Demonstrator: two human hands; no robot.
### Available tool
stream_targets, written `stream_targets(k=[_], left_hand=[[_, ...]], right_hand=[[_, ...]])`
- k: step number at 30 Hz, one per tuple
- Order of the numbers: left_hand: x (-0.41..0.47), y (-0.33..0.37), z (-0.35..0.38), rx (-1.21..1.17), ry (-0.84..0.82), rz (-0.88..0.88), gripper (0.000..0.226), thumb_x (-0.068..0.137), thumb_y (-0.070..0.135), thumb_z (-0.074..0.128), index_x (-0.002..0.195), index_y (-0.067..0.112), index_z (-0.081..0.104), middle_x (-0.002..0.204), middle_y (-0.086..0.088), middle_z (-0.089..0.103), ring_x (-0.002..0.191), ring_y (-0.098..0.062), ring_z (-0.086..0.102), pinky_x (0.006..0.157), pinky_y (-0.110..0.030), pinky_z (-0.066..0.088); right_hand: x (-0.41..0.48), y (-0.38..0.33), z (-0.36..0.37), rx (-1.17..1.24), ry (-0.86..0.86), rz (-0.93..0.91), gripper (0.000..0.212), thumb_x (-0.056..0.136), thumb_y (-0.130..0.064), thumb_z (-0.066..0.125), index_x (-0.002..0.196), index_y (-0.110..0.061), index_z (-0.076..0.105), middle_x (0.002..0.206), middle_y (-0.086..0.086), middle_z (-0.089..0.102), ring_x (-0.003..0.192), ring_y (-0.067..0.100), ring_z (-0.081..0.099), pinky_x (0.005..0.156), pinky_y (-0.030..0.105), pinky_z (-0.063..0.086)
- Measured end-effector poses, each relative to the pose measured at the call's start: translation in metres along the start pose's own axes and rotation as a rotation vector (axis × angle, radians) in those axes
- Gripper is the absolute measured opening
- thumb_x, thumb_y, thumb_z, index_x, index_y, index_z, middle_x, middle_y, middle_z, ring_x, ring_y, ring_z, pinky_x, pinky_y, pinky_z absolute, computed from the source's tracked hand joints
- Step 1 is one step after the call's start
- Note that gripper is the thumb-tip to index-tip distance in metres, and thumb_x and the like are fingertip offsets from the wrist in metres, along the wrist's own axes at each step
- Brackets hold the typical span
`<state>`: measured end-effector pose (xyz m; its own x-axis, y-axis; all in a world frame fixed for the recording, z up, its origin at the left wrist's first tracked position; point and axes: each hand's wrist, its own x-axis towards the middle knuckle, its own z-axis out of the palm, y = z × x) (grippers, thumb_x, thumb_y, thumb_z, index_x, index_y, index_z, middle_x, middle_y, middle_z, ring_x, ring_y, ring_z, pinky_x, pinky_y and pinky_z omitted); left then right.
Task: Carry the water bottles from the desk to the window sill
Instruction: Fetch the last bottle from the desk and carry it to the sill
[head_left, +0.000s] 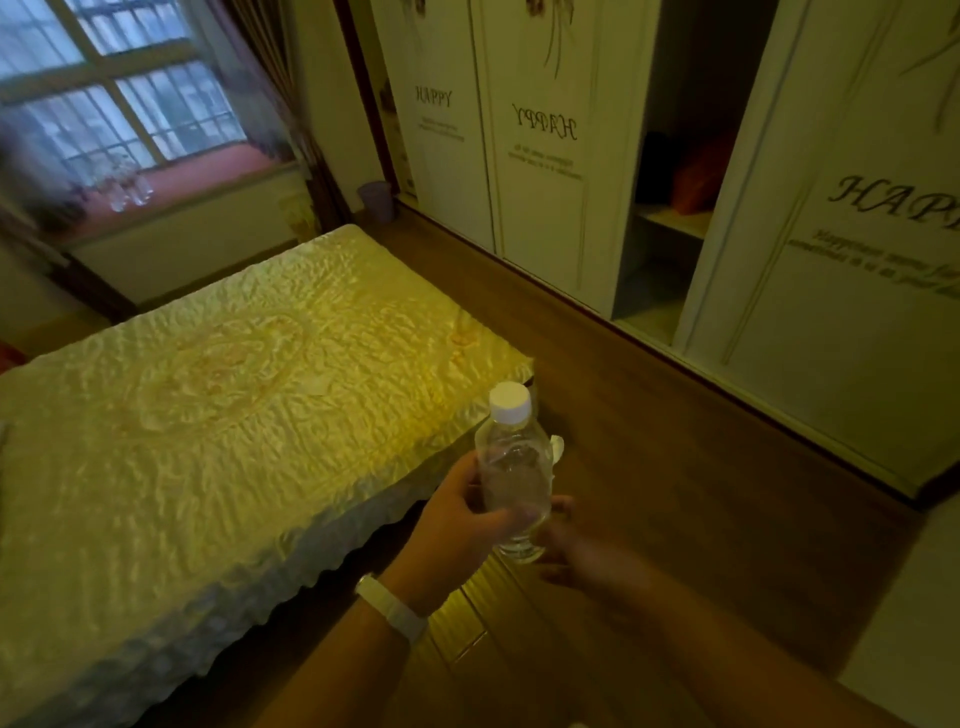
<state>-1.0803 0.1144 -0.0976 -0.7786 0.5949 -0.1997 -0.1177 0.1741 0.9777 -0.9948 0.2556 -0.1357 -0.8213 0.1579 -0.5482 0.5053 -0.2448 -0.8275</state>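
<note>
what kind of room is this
Most likely a bedroom: a bed with a quilted cover, a sliding-door wardrobe along the wall, and a curtained window sill with clear bottles already on it.

The bottle (514, 467) is clear, smooth plastic with a white cap (511, 401). The bed cover (218, 415) is shiny, bumpy yellow cloth. The floor (675, 467) is smooth brown wood. The wardrobe doors (540, 156) are smooth and white. The wristband (392, 607) looks like matt white plastic.
</note>
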Motion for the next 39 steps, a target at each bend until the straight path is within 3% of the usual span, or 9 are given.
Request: stream_targets(k=[8,12,19,23,27,31,35,39], left_hand=[[0.121,0.004,-0.009,0.015,-0.050,0.007,0.062,0.069,0.016,0.087,0.124,0.021,0.060,0.116,-0.003,0.073,0.110,-0.020,0.069,0.090,-0.038,0.059],[0.198,0.001,-0.024,0.011,-0.101,0.002,0.061,0.069,0.024,0.088,0.124,0.024,0.061,0.117,-0.002,0.073,0.110,-0.020,0.069,0.093,-0.044,0.057],[0.345,0.029,-0.062,-0.055,-0.244,-0.001,0.059,0.077,0.006,0.083,0.127,0.024,0.057,0.116,-0.001,0.072,0.106,-0.015,0.070,0.084,-0.032,0.060],[0.418,0.054,-0.072,-0.037,-0.280,0.044,0.060,0.074,0.013,0.085,0.125,0.028,0.059,0.116,0.002,0.071,0.106,-0.011,0.070,0.085,-0.035,0.060],[0.471,0.073,-0.077,0.008,-0.313,0.081,0.058,0.076,0.014,0.084,0.125,0.029,0.058,0.115,0.007,0.070,0.104,-0.006,0.068,0.080,-0.025,0.059],[0.522,0.083,-0.073,0.032,-0.328,0.081,0.059,0.077,0.015,0.083,0.129,0.026,0.058,0.118,0.005,0.070,0.107,-0.010,0.068,0.084,-0.027,0.059],[0.574,0.086,-0.060,0.052,-0.309,0.058,0.059,0.072,0.022,0.084,0.125,0.028,0.059,0.118,0.004,0.071,0.109,-0.012,0.067,0.090,-0.038,0.059],[0.637,0.096,-0.039,0.060,-0.262,0.051,0.060,0.074,0.020,0.085,0.127,0.032,0.058,0.120,0.003,0.070,0.111,-0.015,0.066,0.092,-0.037,0.059]], right_hand=[[0.091,-0.051,-0.038,0.018,0.094,0.051,0.030,0.095,-0.007,0.054,0.122,-0.021,0.048,0.116,0.018,0.064,0.096,0.026,0.059,0.069,0.027,0.047],[0.155,-0.081,-0.051,0.024,0.175,0.091,0.035,0.093,-0.004,0.054,0.124,-0.019,0.050,0.113,0.013,0.065,0.093,0.024,0.061,0.071,0.029,0.048],[0.260,-0.160,-0.071,0.005,0.327,0.126,0.038,0.091,-0.020,0.063,0.128,-0.020,0.055,0.118,0.009,0.066,0.106,0.027,0.064,0.075,0.033,0.052],[0.303,-0.209,-0.082,0.025,0.378,0.084,0.032,0.093,-0.021,0.061,0.125,-0.021,0.057,0.118,0.008,0.065,0.110,0.029,0.061,0.090,0.043,0.053],[0.337,-0.243,-0.092,0.082,0.366,0.044,0.043,0.094,-0.020,0.059,0.135,-0.025,0.048,0.121,0.006,0.066,0.109,0.026,0.064,0.086,0.039,0.054],[0.374,-0.270,-0.116,0.136,0.384,0.035,0.041,0.094,-0.017,0.058,0.131,-0.030,0.046,0.120,0.005,0.066,0.109,0.026,0.065,0.100,0.047,0.050],[0.418,-0.285,-0.152,0.184,0.366,0.051,0.046,0.089,-0.022,0.065,0.133,-0.027,0.051,0.119,0.006,0.068,0.109,0.027,0.066,0.099,0.049,0.051],[0.470,-0.311,-0.204,0.251,0.327,0.060,0.045,0.086,-0.024,0.068,0.130,-0.024,0.055,0.119,0.007,0.069,0.110,0.028,0.065,0.096,0.047,0.053]])
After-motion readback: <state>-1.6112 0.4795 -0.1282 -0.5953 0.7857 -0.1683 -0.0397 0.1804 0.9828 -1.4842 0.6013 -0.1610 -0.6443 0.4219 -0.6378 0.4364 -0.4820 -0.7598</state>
